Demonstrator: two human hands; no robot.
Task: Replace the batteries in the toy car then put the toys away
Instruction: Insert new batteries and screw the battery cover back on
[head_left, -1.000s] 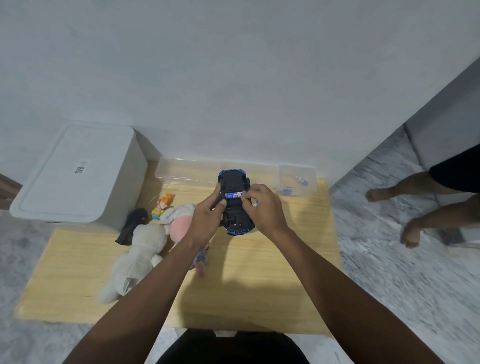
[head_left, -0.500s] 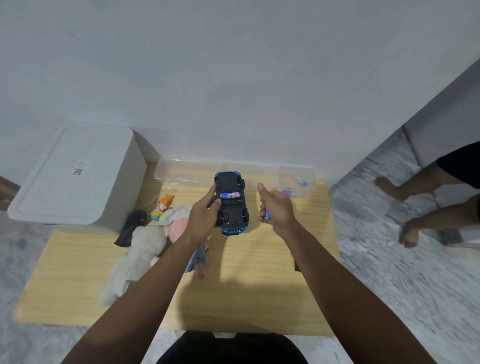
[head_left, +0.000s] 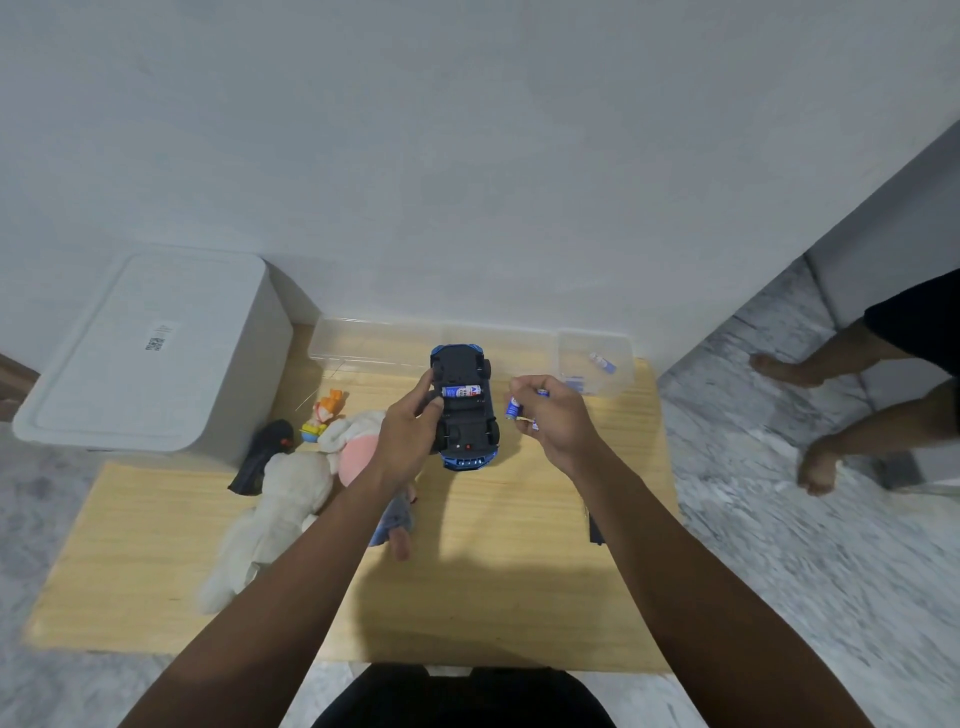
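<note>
My left hand (head_left: 410, 434) holds the blue toy car (head_left: 466, 408) upside down above the wooden table (head_left: 498, 571). One blue-and-white battery (head_left: 462, 391) lies across the car's open compartment. My right hand (head_left: 553, 418), just right of the car, grips loose blue batteries (head_left: 513, 407) in its fingers. A small clear box (head_left: 596, 366) at the back right holds more batteries. Left of the car lie a white plush toy (head_left: 280, 499), a pink-faced doll (head_left: 358, 454), a small orange figure (head_left: 324, 410) and a black toy (head_left: 262, 457).
A long clear tray (head_left: 374, 345) stands along the wall behind the car. A white lidded bin (head_left: 150, 353) sits at the table's left. A small black piece (head_left: 594, 530) lies under my right forearm. A person's bare legs (head_left: 852, 410) stand on the marble floor at right.
My right hand has come off the car's underside and moved right with batteries in its fingers. The left hand keeps the car, shifted slightly back.
</note>
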